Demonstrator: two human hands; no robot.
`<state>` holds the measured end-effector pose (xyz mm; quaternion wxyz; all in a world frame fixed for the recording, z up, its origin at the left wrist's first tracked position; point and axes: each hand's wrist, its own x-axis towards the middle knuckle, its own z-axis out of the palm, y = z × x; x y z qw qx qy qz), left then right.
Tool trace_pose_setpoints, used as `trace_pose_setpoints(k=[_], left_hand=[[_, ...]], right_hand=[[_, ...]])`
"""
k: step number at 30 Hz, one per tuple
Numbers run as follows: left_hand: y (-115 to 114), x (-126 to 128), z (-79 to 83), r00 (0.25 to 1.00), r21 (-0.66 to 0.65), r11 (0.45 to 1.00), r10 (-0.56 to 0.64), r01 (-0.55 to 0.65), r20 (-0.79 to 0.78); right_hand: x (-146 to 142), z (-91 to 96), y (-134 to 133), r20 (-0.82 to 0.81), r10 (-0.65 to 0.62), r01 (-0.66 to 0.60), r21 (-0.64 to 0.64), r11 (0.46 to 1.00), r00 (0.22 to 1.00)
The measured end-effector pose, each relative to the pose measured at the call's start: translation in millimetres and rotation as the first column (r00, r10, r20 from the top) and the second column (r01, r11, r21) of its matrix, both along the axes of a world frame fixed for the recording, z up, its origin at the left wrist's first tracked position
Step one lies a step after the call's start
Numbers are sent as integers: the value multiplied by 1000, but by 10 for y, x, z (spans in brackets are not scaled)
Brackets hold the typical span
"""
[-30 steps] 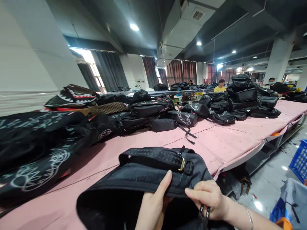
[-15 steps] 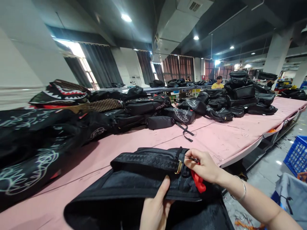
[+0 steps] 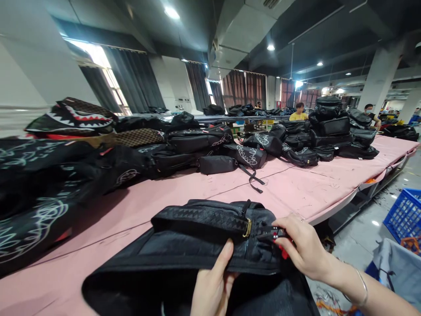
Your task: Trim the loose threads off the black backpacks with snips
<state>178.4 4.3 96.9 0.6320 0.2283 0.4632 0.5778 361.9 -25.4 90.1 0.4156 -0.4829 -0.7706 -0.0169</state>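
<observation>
A black backpack (image 3: 204,254) lies in front of me on the table, its side opening facing me. A woven-pattern strap with a gold buckle (image 3: 248,228) runs along its upper edge. My left hand (image 3: 215,276) grips the backpack's edge, thumb on top and fingers hidden underneath. Between the thumb and fingers of my right hand (image 3: 302,245) is a pair of small dark thread snips (image 3: 274,233) with red parts, partly hidden by the fingers. The snips' tips point left at the bag, just right of the buckle. A bracelet circles my right wrist.
Black bags (image 3: 184,151) with white and red patterns are heaped along the far side of the pink table (image 3: 184,188). More bags (image 3: 330,127) are stacked further right. A blue crate (image 3: 403,215) and a grey-lined bin (image 3: 399,267) stand on the floor at right. Several people are behind.
My right hand has moved right and slightly down from the buckle, and the snips now point at the bag. The left hand keeps its grip. Another person has come into view at right.
</observation>
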Motion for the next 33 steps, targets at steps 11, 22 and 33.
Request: trace_pose_setpoints(k=[11, 22, 33], left_hand=[[-8, -3, -2, 1000, 23, 1000, 1, 0, -5], [-12, -3, 25, 1000, -27, 999, 15, -16, -14], [-34, 3, 37, 1000, -22, 1000, 18, -18, -14]], right_hand=[[4, -51, -8, 293, -159, 33, 392, 919, 943], [-2, 32, -40, 235, -60, 1, 242, 970, 970], [3, -5, -81, 189, -34, 0, 177, 984, 981]])
